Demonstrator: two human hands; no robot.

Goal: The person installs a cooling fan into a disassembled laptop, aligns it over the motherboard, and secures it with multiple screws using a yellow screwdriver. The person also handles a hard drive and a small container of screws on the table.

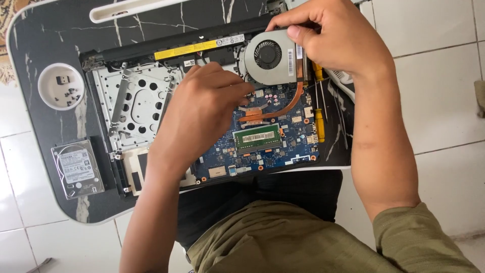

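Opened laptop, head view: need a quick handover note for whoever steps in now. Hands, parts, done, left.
Left hand: fingertips on the blue motherboard beside the copper heat pipe.
Right hand: pinching the top edge of the cooling fan.
Laptop: bottom cover off, drive bay vacant.
Done: hard drive out, lying on the tray; small screws in the white cup.
Left: fan and memory module sit on the board. Yellow screwdrivers lie right.

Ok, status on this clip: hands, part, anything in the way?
Right hand gripping fan at its top edge. Left hand resting on circuit board. Copper pipe attached to fan.
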